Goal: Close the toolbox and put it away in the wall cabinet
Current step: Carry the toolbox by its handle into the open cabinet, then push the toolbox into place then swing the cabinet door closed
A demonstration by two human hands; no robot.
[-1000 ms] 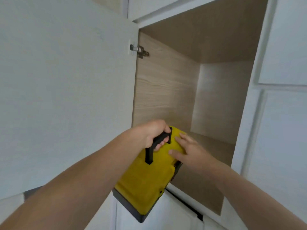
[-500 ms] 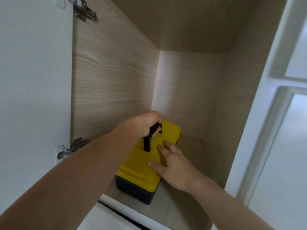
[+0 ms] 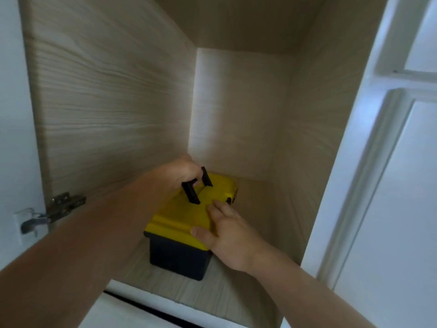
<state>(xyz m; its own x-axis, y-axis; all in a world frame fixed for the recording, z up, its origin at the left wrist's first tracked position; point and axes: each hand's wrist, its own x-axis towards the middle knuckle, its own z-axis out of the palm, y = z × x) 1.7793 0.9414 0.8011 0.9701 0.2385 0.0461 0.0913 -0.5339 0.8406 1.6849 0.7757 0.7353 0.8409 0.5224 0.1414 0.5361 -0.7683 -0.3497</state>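
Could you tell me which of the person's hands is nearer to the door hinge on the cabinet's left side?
Left. The left hand grips the toolbox handle, on the hinge's side; the right hand rests on the lid's right edge, farther away.

Pale wood-grain panels [image 3: 106,95] line the recess on its sides, back and ceiling, the back panel [image 3: 236,110] catching soft light. A metal hinge [image 3: 59,207] sits low left; white framed panelling [image 3: 390,162] fills the right.
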